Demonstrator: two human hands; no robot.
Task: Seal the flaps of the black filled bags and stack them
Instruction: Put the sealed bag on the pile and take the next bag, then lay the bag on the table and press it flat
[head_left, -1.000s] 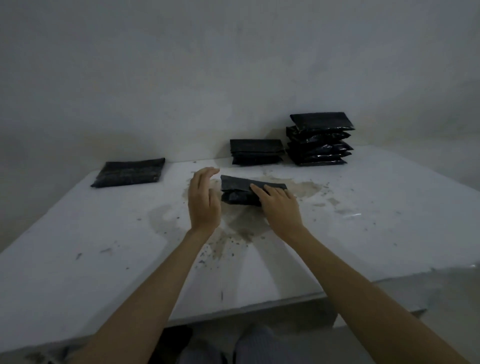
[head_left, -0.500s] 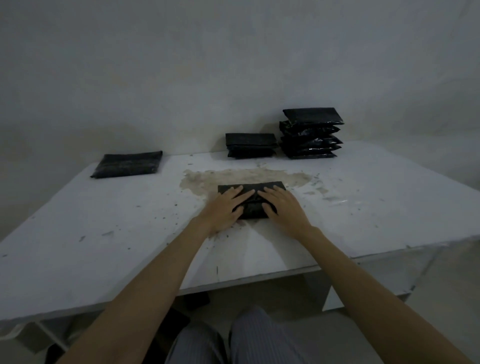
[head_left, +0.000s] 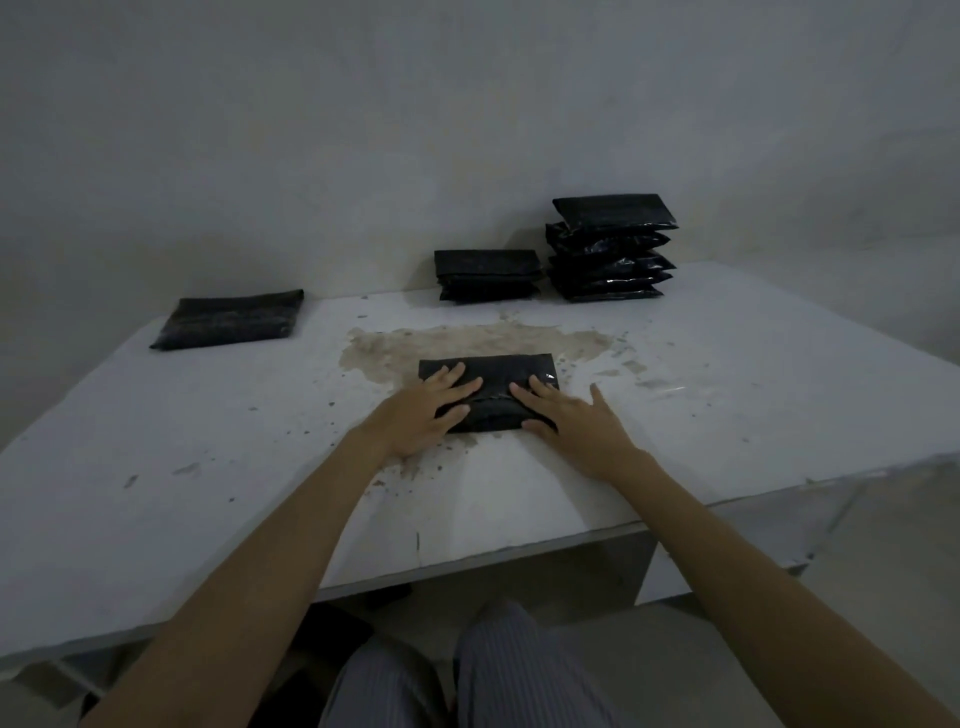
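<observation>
Both hands lie flat on one black bag, and neither grip is closed around it. The left hand has its fingers straight and a little spread; they press on the left half of the bag, and the palm rests at the bag's near left corner. The right hand is also flat with the fingers apart: the inner fingers press on the right half of the bag, the thumb touches its near edge, and the outer finger lies on the bench just beside the bag. A fold line runs across the bag between the two hands.

This bag lies in the middle of the bench, on the near edge of a brownish stain with small dark crumbs around it.

Along the far edge of the bench stand two stacks of black bags, just beside each other: a low stack near the middle and a taller stack to the right of it. A single flat black bag lies well apart, near the far left corner.

No brand, label or writing can be read on any bag; the light is dim.
</observation>
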